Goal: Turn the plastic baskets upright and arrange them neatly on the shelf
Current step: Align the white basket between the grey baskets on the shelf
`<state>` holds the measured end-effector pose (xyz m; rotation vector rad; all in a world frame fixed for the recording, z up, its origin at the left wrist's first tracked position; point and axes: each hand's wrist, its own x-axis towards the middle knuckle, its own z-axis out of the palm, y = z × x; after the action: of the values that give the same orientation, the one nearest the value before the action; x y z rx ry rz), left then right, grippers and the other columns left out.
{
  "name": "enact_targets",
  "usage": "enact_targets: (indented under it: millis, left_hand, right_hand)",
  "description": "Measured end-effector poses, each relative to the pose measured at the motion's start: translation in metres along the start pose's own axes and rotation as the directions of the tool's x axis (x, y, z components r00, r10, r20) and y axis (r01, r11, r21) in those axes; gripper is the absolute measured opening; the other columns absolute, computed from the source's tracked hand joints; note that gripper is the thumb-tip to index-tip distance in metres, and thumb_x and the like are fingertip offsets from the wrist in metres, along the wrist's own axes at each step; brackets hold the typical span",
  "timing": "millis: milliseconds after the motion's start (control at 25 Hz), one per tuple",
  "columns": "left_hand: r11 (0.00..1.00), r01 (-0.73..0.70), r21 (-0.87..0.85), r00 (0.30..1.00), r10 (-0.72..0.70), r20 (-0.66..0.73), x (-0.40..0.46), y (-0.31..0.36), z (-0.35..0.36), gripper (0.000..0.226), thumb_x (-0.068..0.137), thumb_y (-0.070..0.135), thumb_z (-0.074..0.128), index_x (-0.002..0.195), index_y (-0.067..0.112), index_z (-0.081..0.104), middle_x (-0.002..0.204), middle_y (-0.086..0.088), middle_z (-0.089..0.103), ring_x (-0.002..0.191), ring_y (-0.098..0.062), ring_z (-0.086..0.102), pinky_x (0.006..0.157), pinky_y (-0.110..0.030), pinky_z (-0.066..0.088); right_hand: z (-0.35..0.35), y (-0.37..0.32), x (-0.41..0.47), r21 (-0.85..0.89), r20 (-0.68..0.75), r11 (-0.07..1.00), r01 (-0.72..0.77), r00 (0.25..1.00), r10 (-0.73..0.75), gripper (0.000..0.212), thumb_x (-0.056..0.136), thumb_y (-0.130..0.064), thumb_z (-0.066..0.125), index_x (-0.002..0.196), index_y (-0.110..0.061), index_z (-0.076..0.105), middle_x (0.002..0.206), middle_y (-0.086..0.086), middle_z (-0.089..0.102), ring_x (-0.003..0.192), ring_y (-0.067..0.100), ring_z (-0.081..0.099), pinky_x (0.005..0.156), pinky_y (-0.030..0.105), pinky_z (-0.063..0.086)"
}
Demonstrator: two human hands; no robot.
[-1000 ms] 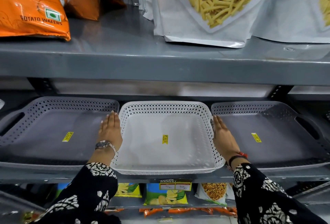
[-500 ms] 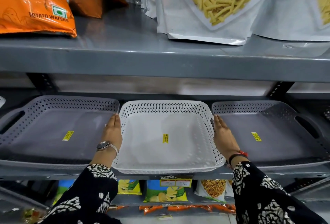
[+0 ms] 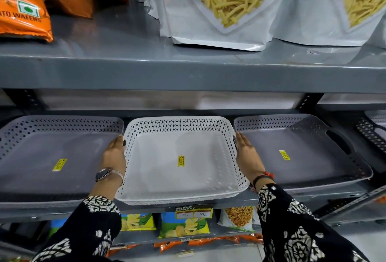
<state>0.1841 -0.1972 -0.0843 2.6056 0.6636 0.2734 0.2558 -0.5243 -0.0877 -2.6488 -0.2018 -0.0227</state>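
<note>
Item: white basket [image 3: 183, 161], upright, centre of the grey shelf [image 3: 146, 209], front rim overhanging the shelf edge slightly. Flanked by the left grey basket [image 3: 52, 153] and right grey basket [image 3: 302, 151], both upright, side walls touching or nearly so.

Hands: left hand [image 3: 114, 155] and right hand [image 3: 246, 155] flat, fingers extended, pressed against the white basket's opposite side walls; not curled round anything.

Risk, judged: an uneven push could skew the white basket or shove a neighbour out of line; pulling forward could tip it off the edge.
</note>
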Motion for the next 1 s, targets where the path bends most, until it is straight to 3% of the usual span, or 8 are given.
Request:
enact_targets:
  millis: [120,240,440,1000]
  left_hand:
    - [0.999,0.022,-0.037,0.999,-0.023,-0.030,-0.002,0.005,-0.003,0.043,0.094,-0.002,0.042,0.137,-0.005,0.041,0.132,-0.030,0.053,0.116,-0.044,0.055,0.099,-0.049,0.045]
    - [0.995,0.044,-0.092,0.999,-0.043,0.018,-0.003,0.004,-0.004,0.055,0.089,-0.008,0.041,0.143,-0.001,0.031,0.141,-0.025,0.045,0.119,-0.043,0.052,0.101,-0.047,0.046]
    - [0.999,0.026,-0.043,0.997,-0.023,0.080,0.003,-0.002,0.001,0.068,0.084,-0.017,0.038,0.147,0.001,0.020,0.151,-0.018,0.032,0.131,-0.037,0.042,0.110,-0.041,0.039]
    - [0.998,0.048,-0.036,0.995,-0.044,0.093,0.010,-0.001,0.005,0.072,0.082,-0.019,0.036,0.148,0.002,0.015,0.154,-0.018,0.025,0.130,-0.037,0.042,0.108,-0.041,0.042]
  right_hand:
    - [0.000,0.000,0.001,0.008,-0.004,1.000,-0.005,1.000,0.005,0.066,0.081,0.014,0.027,0.144,-0.005,0.020,0.154,0.012,0.023,0.137,0.029,0.032,0.108,0.038,0.035]
    - [0.000,0.000,0.004,0.026,-0.003,1.000,-0.006,1.000,0.006,0.067,0.080,0.014,0.027,0.144,-0.005,0.020,0.154,0.013,0.023,0.137,0.030,0.032,0.109,0.039,0.035]
    - [0.000,-0.001,0.004,0.050,-0.018,0.999,-0.003,1.000,0.004,0.064,0.082,0.013,0.028,0.144,-0.006,0.022,0.153,0.013,0.025,0.137,0.030,0.031,0.110,0.038,0.032]
    - [-0.002,-0.003,0.002,0.053,-0.017,0.999,-0.006,1.000,0.007,0.061,0.085,0.010,0.029,0.144,-0.005,0.021,0.153,0.014,0.025,0.138,0.029,0.030,0.111,0.035,0.029]
